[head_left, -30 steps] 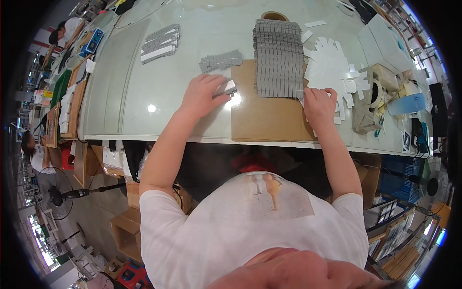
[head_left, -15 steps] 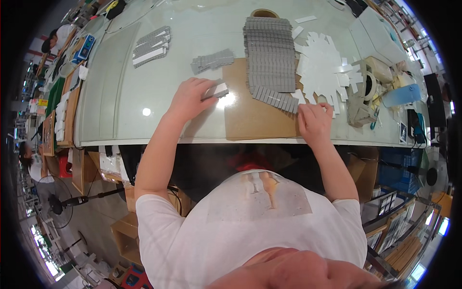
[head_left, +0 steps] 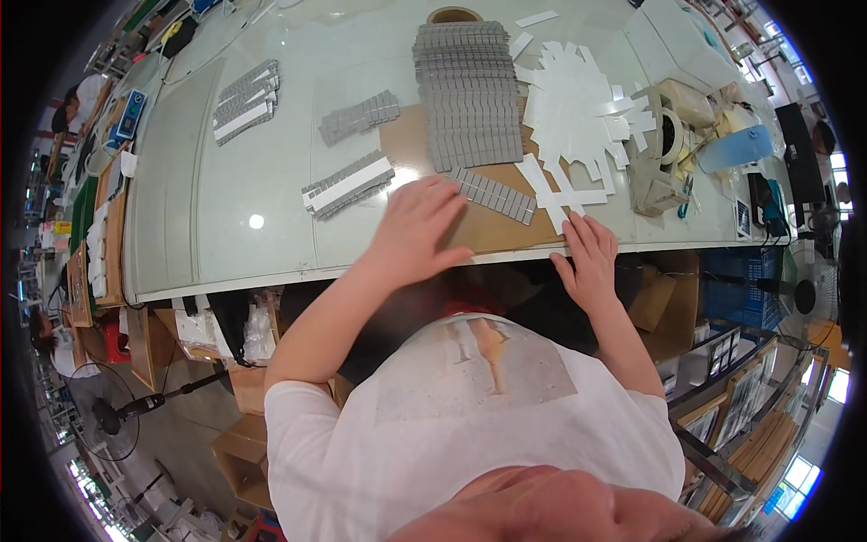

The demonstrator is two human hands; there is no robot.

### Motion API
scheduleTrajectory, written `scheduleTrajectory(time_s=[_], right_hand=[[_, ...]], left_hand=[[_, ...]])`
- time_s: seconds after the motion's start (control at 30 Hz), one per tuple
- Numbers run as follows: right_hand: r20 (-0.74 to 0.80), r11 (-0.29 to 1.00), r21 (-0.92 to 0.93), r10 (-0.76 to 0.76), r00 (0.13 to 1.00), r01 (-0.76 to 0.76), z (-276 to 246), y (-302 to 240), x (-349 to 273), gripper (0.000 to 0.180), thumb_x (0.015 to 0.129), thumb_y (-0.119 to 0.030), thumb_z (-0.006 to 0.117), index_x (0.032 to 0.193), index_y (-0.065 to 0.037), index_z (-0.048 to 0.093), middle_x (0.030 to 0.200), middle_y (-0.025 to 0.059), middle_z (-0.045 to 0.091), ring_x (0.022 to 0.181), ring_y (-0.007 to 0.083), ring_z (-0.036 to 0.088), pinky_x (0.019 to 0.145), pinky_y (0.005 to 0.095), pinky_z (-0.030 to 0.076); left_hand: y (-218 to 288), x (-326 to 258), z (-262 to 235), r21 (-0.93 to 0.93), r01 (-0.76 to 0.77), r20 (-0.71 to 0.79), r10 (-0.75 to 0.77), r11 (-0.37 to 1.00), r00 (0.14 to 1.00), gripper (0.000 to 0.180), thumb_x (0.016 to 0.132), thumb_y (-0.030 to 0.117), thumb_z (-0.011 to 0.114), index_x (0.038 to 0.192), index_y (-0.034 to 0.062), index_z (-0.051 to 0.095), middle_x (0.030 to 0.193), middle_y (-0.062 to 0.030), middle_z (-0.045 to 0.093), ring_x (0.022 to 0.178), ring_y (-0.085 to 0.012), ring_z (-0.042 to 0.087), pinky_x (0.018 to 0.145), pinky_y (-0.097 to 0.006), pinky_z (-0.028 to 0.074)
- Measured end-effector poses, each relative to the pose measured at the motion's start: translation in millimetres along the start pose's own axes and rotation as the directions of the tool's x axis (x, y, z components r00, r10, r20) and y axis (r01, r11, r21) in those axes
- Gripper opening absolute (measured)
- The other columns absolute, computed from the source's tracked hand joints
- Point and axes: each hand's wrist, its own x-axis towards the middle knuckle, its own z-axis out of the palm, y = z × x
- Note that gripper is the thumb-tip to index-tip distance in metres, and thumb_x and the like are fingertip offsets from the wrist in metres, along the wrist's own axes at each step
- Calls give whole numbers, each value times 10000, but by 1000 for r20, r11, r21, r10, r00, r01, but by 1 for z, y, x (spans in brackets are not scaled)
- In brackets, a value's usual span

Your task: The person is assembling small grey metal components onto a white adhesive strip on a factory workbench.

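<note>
My left hand (head_left: 417, 233) is open over the table's front part, thumb spread from the fingers. Its fingertips are by the left end of a grey segmented strip (head_left: 495, 196) lying aslant on a brown board (head_left: 402, 135). My right hand (head_left: 591, 260) is at the table edge, fingers stretched out and thumb apart. Its fingertips touch the lower end of loose white strips (head_left: 551, 194). Left of my left hand lies a stack of grey segmented strips with a white strip on top (head_left: 348, 183). A long layered pile of grey strips (head_left: 470, 99) covers part of the board.
Other grey strip bundles lie at the left (head_left: 247, 102) and centre (head_left: 359, 117). White strips form a spread heap (head_left: 569, 99) at right. Beyond it stand a tape dispenser (head_left: 657, 172) and a blue bottle (head_left: 736, 149). A tape roll (head_left: 454, 15) lies behind the long pile.
My left hand has left the stack at left and moved right and nearer. My right hand has come off the grey strip's end to the white strips. The view has shifted somewhat.
</note>
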Motion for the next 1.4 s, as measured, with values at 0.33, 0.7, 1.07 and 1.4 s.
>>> scheduleTrajectory(time_s=[0.33,0.7,1.07,1.4], right_hand=[[-122,989,29,-138,983,143,11,19,-12,336,779,-59,807,1093,-30,690,1139,80,698,1010,283,642,939,459,473],[-177,987,93,-114,978,132,-2,15,23,245,795,4,777,1024,-29,696,1000,109,722,814,290,696,709,375,566],[-14,883,406,262,965,-234,-25,16,44,78,844,-16,766,910,-19,725,979,119,736,796,254,708,702,320,563],[-26,289,945,529,848,-151,-11,-39,53,267,942,103,640,1204,53,637,925,107,688,783,172,707,696,294,612]], left_hand=[[29,-33,16,5,33,8,-33,999,999,635,802,430,797,1298,74,623,1340,-75,575,1311,-311,470,1145,-520,305],[24,-51,15,40,83,-200,-73,996,977,491,765,304,804,1180,80,669,1232,-44,609,1187,-253,528,1046,-464,376],[17,-61,21,39,48,-272,-36,998,962,418,782,280,788,1145,95,694,1167,-28,631,1110,-240,566,1023,-447,394],[13,-65,26,65,38,-283,-18,997,959,417,758,239,804,1146,116,715,1145,-29,625,1083,-263,547,971,-442,423]])
